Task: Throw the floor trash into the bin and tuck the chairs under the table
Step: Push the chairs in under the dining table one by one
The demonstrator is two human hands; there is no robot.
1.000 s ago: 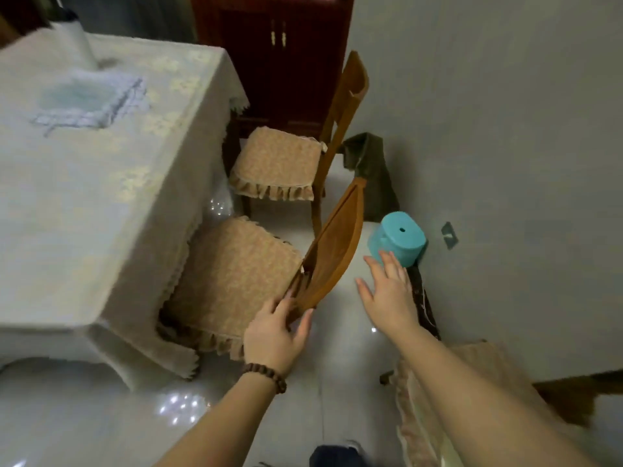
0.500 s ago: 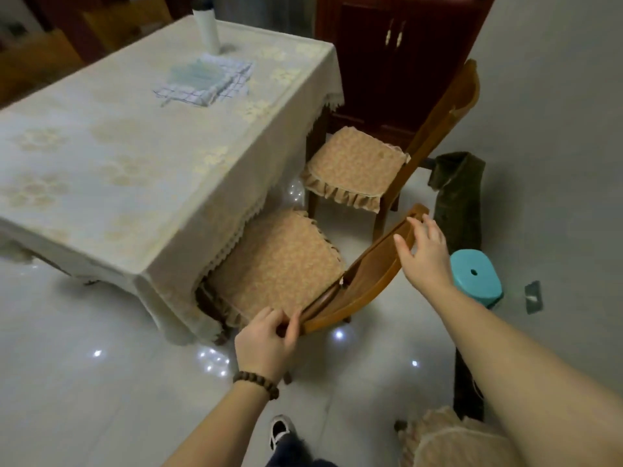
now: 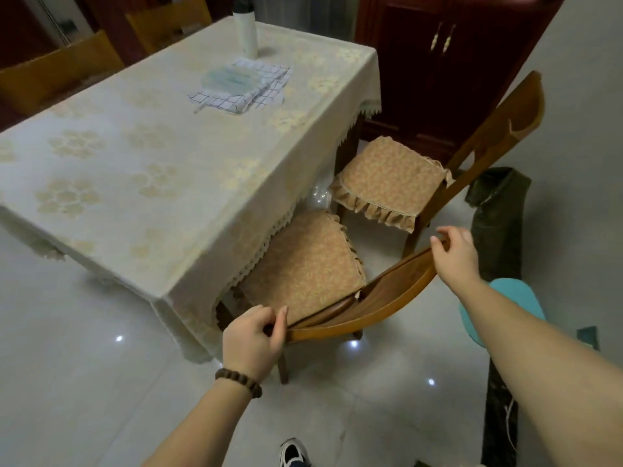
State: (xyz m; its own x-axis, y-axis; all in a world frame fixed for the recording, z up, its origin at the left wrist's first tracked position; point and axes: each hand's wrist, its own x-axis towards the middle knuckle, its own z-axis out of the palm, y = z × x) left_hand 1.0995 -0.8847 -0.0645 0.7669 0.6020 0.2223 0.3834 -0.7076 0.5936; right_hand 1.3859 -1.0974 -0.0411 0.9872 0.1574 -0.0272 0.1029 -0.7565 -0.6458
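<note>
Both hands are on the near chair (image 3: 337, 281) now. The left hand (image 3: 251, 338) has its fingers (image 3: 266, 316) curled shut over the near end of the curved back rail, thumb pinching from the seat side. The right hand (image 3: 455, 254) clamps the far end of that same rail, fingers wrapped over the top edge. The rail runs as a long arc from lower left to upper right between the two grips, so each hand has one end and neither is nearer than the other.

The seat cushion points away from the person, toward the surface (image 3: 151, 163), its front edge already slipping under the lace hem of the tablecloth. The push ahead looks like a straight shove forward and left, square to that rail.

A second chair (image 3: 397, 183) stands just beyond, angled out from the corner, not yet tucked.

As for containers: a dark green bag-lined bin (image 3: 499, 210) sits by the wall past the right hand, but what is inside is hidden from here. A teal stool (image 3: 505, 294) peeks out behind the right forearm.
</note>
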